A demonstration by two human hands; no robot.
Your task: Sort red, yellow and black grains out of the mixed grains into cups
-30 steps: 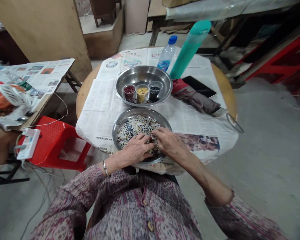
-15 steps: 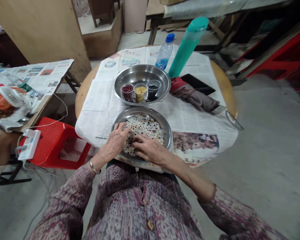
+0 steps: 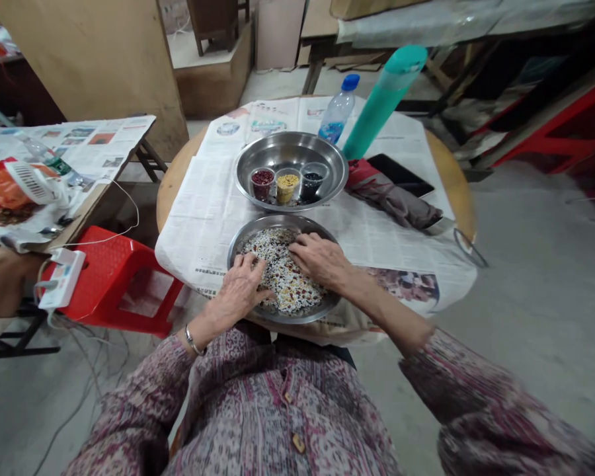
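Note:
A steel basin (image 3: pixel 236 233) near me holds a spread of mixed white grains (image 3: pixel 283 272) flecked with red, yellow and black beans. Over its left side lies my left hand (image 3: pixel 240 288), open, fingers apart and tips on the grains. My right hand (image 3: pixel 322 262) reaches in from the right, its bent fingers touching the grains near the far side; it appears open. Behind stands a second steel basin (image 3: pixel 242 149) with three clear cups inside: one of red beans (image 3: pixel 262 184), one of yellow beans (image 3: pixel 287 186), one of black beans (image 3: pixel 311 182).
Newspaper (image 3: pixel 193 218) covers the round table. Toward the back are a blue-capped bottle (image 3: pixel 337 109), a tall teal cylinder (image 3: pixel 384 99), a folded umbrella (image 3: pixel 396 198) and a dark flat tablet-like object (image 3: pixel 401 173). A red stool (image 3: pixel 114 284) with a power strip (image 3: pixel 62 277) stands left.
My right hand has moved from the middle of the grains to the far right side. My left hand has drawn slightly toward me. The grains lie differently, and the view has shifted slightly.

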